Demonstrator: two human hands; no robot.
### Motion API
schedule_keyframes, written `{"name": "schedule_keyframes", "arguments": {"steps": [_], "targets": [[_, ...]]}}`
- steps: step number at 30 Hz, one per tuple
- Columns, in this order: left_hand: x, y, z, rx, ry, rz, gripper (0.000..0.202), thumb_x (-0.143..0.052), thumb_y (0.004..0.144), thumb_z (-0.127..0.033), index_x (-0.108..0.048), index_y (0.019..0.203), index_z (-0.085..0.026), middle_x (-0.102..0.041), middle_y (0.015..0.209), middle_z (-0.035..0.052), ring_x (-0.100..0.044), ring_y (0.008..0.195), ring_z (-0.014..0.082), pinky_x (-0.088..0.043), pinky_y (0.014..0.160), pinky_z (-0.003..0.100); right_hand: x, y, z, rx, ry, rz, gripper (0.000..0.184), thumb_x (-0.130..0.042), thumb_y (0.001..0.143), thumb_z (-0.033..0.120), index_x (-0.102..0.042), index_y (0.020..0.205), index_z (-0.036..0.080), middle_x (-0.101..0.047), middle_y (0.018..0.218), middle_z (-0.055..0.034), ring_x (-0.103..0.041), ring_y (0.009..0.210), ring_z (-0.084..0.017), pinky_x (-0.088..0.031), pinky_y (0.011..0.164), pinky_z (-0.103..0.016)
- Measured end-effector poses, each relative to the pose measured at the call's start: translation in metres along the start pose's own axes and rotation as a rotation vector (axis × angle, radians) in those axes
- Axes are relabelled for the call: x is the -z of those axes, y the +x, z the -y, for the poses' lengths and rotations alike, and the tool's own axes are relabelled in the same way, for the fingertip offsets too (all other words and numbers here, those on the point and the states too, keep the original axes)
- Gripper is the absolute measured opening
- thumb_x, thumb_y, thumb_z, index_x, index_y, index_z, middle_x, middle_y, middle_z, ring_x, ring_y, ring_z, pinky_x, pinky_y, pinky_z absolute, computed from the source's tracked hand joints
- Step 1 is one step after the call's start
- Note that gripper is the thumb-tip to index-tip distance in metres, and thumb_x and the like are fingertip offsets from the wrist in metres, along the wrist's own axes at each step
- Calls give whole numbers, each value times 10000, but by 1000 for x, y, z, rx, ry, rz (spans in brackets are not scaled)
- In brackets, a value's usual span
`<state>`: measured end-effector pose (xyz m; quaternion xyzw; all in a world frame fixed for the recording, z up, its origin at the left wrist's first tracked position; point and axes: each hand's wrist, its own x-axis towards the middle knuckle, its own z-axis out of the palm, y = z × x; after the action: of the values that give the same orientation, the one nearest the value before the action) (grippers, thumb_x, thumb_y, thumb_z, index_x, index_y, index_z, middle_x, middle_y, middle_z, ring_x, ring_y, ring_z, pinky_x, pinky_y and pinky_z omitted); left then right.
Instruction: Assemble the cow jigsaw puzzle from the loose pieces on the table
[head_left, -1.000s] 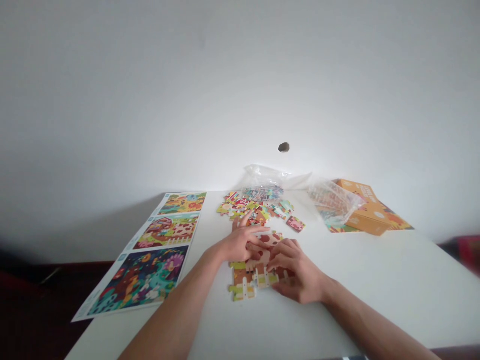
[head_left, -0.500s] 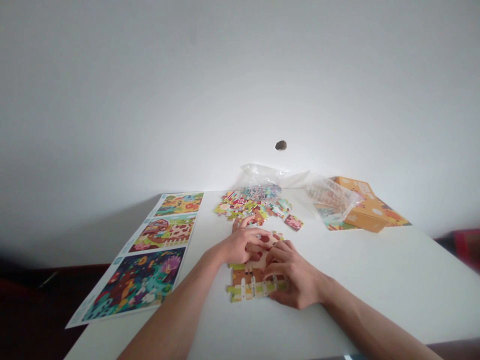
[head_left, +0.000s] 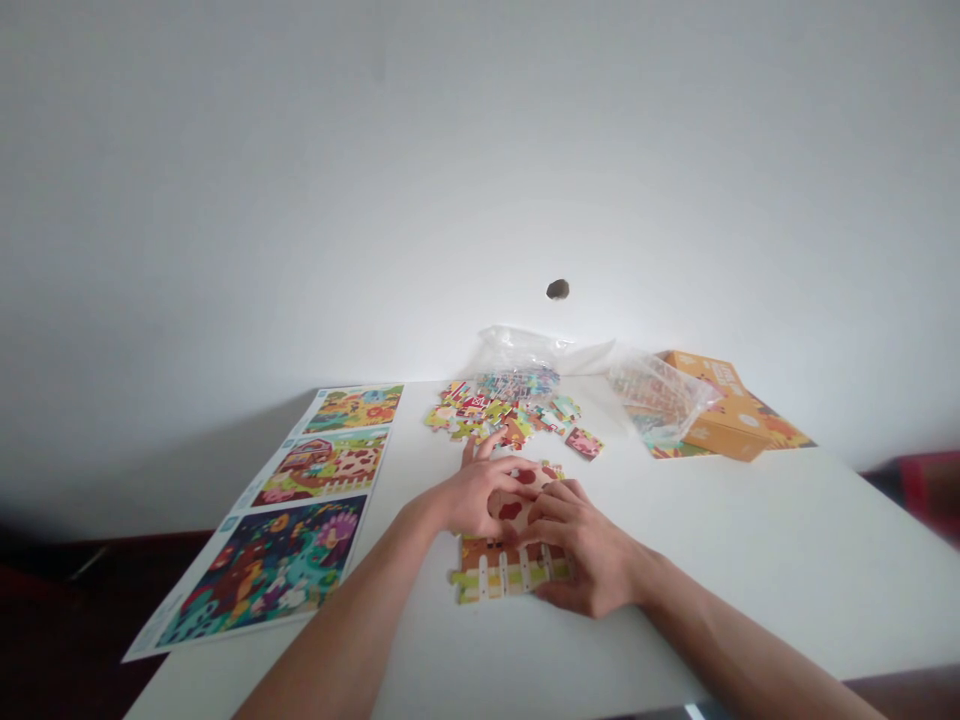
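A partly joined jigsaw puzzle (head_left: 512, 575) lies flat on the white table, showing a brown-spotted cow pattern above a white fence. My left hand (head_left: 472, 495) rests across its upper left side, fingers spread, some reaching toward my right hand. My right hand (head_left: 589, 545) is curled over the puzzle's right side, its fingertips on the cow and fence part and its thumb by the lower edge. Parts of the puzzle are hidden beneath both hands. Just beyond my left fingers is a pile of loose puzzle pieces (head_left: 469, 410).
A printed picture sheet (head_left: 322, 460) with three scenes lies on the left. A single pinkish piece (head_left: 583, 442) sits apart from the pile. At the back are a clear plastic bag (head_left: 517, 350) with pieces and an orange box (head_left: 724, 430). A wall closes off the table's far side.
My right fingers have shifted slightly left over the puzzle, and the fence pieces at its lower edge look closer together. My left hand stays nearly in place.
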<state>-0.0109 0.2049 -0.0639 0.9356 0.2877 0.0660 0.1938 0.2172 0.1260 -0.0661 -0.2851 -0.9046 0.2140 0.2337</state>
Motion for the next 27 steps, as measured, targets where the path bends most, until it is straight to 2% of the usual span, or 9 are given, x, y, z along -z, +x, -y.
{"name": "schedule_keyframes", "arguments": {"steps": [3,6,13,20,27], "targets": [[-1,0,0,12,1,2,562,-784,677,-388,-671,1226,-436,-486,1491,-87,-34,1500,429,52,1209,602,1,0,2,-8,12,2,599,-765,646,297,-612,1225,269,-636,1139,-63,-513,1108,-292,-348,998,-490],[-2,0,0,20,4,-1,549,-782,675,-375,-679,1211,-432,-493,1485,-89,-32,1501,426,42,1212,600,1,0,2,-17,8,1,596,-762,651,309,-608,1225,263,-647,1127,-69,-523,1085,-292,-360,988,-484],[-2,0,1,-1,12,-9,543,-780,684,-414,-684,1218,-414,-513,1467,-45,-149,1492,401,-26,1230,568,3,0,3,-20,-13,9,584,-769,652,326,-612,1211,267,-649,1130,-65,-524,1105,-291,-353,998,-478],[-3,0,1,21,1,0,539,-787,681,-391,-679,1207,-443,-506,1474,-76,-50,1498,435,76,1193,636,3,1,3,-15,-10,8,531,-773,657,329,-631,1166,268,-652,1143,-62,-505,1158,-296,-343,1003,-466],[-4,0,1,15,1,6,559,-804,664,-404,-685,1209,-428,-498,1482,-55,-31,1499,445,78,1190,644,4,1,3,-11,-19,5,514,-771,662,331,-634,1153,268,-659,1134,-60,-503,1163,-295,-340,1009,-464]]}}
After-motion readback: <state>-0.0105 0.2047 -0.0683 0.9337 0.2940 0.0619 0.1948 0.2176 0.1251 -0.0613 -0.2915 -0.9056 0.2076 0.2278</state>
